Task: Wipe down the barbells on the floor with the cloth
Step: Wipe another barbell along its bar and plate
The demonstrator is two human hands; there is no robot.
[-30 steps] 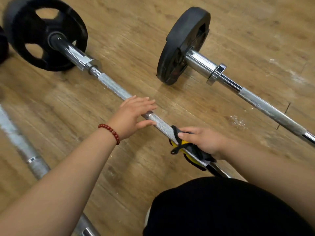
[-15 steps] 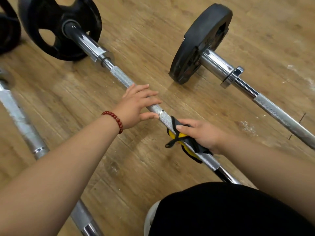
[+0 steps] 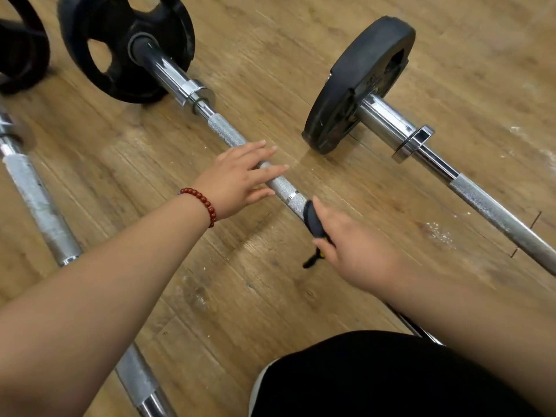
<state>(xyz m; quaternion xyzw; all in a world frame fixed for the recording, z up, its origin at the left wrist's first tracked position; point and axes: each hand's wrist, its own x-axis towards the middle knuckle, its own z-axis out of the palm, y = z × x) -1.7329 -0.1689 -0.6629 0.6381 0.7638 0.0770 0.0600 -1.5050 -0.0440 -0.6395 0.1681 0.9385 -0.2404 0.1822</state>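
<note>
Barbells (image 3: 224, 132) lie three abreast on the floor (image 3: 270, 296). My right hand (image 3: 358, 251) grips the cloth (image 3: 313, 219) round the middle one. My left hand (image 3: 237, 176) rests on it farther along, fingers straight. I judge this wipe partway, with the left bar (image 3: 39, 200) and right bar (image 3: 493, 212) likely left to do.

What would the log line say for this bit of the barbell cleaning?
step: wipe middle barbell | left hand: rests on barbell, fingers straight | right hand: grips cloth against barbell
</note>
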